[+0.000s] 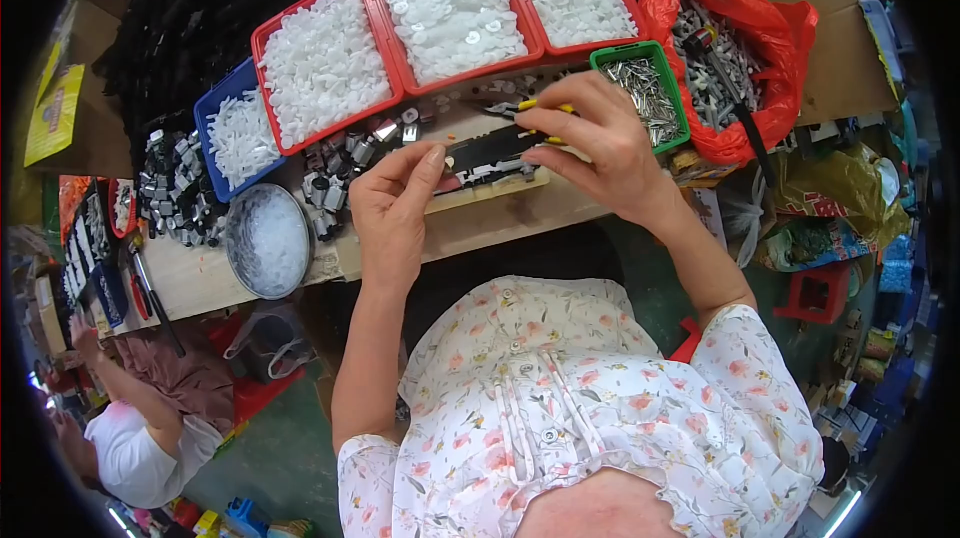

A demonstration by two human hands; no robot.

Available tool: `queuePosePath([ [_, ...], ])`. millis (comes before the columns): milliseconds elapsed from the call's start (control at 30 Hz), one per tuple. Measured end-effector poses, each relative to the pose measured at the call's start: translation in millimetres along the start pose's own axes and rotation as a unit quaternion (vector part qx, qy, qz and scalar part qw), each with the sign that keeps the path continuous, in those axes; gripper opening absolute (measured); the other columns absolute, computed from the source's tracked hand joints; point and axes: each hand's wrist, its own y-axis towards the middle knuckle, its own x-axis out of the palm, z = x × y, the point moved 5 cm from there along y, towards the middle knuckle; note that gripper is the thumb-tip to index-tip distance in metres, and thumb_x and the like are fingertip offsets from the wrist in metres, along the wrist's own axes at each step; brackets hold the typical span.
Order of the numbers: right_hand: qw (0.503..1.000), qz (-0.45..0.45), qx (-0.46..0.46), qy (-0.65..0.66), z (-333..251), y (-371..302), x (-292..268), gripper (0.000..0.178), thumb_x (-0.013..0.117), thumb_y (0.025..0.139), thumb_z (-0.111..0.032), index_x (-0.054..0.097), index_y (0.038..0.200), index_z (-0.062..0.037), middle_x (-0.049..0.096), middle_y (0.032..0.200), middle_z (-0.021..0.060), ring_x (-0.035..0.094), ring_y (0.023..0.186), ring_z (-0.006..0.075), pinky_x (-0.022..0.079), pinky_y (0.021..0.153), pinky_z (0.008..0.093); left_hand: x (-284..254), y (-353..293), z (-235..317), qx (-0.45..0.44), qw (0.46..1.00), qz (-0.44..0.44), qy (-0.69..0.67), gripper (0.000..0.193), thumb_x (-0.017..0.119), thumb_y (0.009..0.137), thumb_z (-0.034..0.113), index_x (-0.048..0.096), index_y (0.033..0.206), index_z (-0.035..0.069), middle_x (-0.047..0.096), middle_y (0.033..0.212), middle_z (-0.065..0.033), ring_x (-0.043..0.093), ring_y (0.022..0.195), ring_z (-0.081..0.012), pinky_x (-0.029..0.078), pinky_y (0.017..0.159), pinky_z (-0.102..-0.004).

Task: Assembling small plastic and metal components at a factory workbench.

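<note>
Over the surface's [455,234] near edge, the left hand [393,210] pinches a small part [449,164]; the right hand [608,145], beside yellow-handled pliers [527,105], has unclear grip. Likely a fitting step, calling for careful alignment.

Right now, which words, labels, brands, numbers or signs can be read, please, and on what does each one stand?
None that I can quote reliably.
Yellow label, far left: its print is too small and blurred.
Gold-coloured plastic bag, right: red markings, creased, not legible.
Multicoloured bag below it: printed, too blurred.
</note>
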Motion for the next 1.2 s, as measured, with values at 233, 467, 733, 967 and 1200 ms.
queuePosePath([
  [233,0.999,-0.048,-0.013,0.014,-0.8,-7.7,16.7,0.032,0.08,0.077,-0.019,0.068,0.104,-0.0046,0.063,0.1,0.008,0.061,0.095,0.0286,0.046,0.081,0.0389,-7.1,-5.5,-2.1,-0.023,0.999,-0.024,0.033,0.022,0.069,0.096,0.016,0.073,0.105,-0.004,0.069,0.087,-0.0033,0.063,0.075,-0.0089,0.049,0.068,-0.0221],
  [467,0.994,-0.083,0.006,0.071,10.0,-13.9,36.5,0.03,0.08,0.077,-0.018,0.067,0.1,-0.0041,0.063,0.099,0.0094,0.06,0.096,0.0298,0.046,0.087,0.0416,-30.6,-3.7,17.6,0.096,0.976,0.084,0.175,0.02,0.066,0.098,0.014,0.073,0.109,-0.001,0.067,0.086,-0.0016,0.056,0.077,-0.0049,0.043,0.068,-0.0204],
  [733,0.99,-0.126,0.002,0.066,7.6,-11.6,52.1,0.03,0.078,0.079,-0.019,0.066,0.102,-0.0037,0.061,0.099,0.0087,0.059,0.098,0.0289,0.045,0.091,0.0419,-33.8,-5.8,18.3,0.132,0.966,0.089,0.205,0.017,0.068,0.096,0.011,0.073,0.106,-0.002,0.067,0.086,-0.0025,0.057,0.078,-0.0074,0.044,0.069,-0.022],
  [967,0.988,-0.147,0.003,0.036,6.2,-7.8,56.2,0.028,0.076,0.082,-0.019,0.066,0.103,-0.0043,0.06,0.1,0.0079,0.058,0.099,0.0283,0.045,0.089,0.0413,-41.5,-8.4,13.4,0.122,0.958,0.071,0.251,0.019,0.068,0.096,0.01,0.072,0.11,-0.003,0.069,0.094,-0.0027,0.06,0.083,-0.0063,0.047,0.075,-0.0211],
  [1200,0.987,-0.159,0.007,0.029,5.6,-6.7,57.5,0.028,0.076,0.083,-0.02,0.066,0.103,-0.0033,0.06,0.099,0.0092,0.057,0.098,0.0294,0.045,0.088,0.0416,-20.1,-16.0,25.3,0.26,0.897,0.049,0.354,0.015,0.071,0.091,0.005,0.073,0.103,-0.002,0.068,0.089,-0.0078,0.06,0.083,-0.0153,0.048,0.074,-0.0288],
])
